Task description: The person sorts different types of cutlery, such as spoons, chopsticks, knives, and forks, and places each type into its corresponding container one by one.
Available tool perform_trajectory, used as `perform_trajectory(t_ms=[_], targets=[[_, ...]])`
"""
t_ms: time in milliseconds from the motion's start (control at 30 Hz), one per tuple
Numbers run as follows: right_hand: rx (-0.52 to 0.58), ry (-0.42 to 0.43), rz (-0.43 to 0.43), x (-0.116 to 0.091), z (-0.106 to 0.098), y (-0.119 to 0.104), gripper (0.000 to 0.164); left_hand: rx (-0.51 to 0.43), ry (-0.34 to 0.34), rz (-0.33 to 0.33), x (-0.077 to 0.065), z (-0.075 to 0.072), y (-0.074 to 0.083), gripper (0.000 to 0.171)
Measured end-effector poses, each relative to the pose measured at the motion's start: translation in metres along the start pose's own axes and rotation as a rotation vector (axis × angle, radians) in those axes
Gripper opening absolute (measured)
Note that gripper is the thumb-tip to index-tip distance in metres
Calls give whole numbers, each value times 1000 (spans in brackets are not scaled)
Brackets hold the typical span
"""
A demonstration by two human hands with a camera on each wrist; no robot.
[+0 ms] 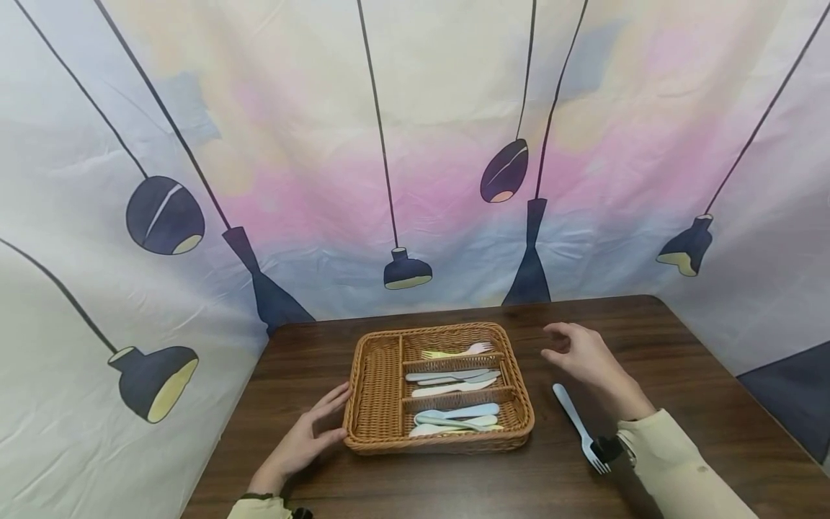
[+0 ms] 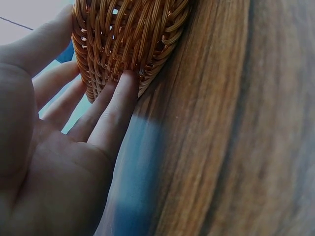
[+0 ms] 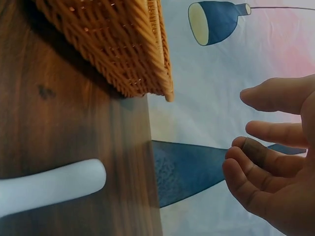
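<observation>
A brown wicker cutlery basket (image 1: 378, 389) sits on the table, divided into compartments. My left hand (image 1: 301, 440) rests its fingertips against the basket's left side, fingers fairly straight; the left wrist view shows fingers (image 2: 118, 110) touching the weave. My right hand (image 1: 590, 360) hovers right of the basket with loosely bent fingers and nothing in them. Below it on the table lies a light blue fork (image 1: 573, 418), handle pointing away; its handle (image 3: 54, 184) also shows in the right wrist view. Inside the basket are forks (image 1: 457, 352) at the back, knives (image 1: 447, 376) in the middle and spoons (image 1: 457, 412) in front.
The basket's long left compartment (image 1: 379, 360) shows only bare weave. Dark wooden table (image 1: 454, 483) surrounds the basket, its far edge close to a hanging cloth (image 1: 447, 216) printed with lamps. More cloth stands at both sides.
</observation>
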State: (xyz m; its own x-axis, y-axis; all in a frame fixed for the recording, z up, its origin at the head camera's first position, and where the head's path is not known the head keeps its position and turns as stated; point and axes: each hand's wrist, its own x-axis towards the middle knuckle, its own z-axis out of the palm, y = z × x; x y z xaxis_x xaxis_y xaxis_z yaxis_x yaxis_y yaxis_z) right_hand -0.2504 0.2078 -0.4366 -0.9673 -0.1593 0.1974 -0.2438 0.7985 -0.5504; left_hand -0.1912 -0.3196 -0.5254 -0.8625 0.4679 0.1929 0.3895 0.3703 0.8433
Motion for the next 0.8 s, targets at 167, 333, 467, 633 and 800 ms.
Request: perform_trajectory(t_ms=[167, 333, 467, 633, 800], targets=[[-5, -19, 14, -7, 2, 6, 46, 6, 3, -4, -1, 1, 1, 62], [-12, -23, 20, -13, 4, 13, 47, 8, 3, 2, -2, 1, 1, 62], [-6, -40, 38, -18, 8, 19, 49, 2, 2, 3, -2, 1, 1, 62], [-1, -40, 37, -24, 14, 26, 49, 5, 6, 8, -1, 1, 2, 62], [17, -69, 43, -30, 21, 30, 51, -1, 6, 12, 0, 0, 1, 62]])
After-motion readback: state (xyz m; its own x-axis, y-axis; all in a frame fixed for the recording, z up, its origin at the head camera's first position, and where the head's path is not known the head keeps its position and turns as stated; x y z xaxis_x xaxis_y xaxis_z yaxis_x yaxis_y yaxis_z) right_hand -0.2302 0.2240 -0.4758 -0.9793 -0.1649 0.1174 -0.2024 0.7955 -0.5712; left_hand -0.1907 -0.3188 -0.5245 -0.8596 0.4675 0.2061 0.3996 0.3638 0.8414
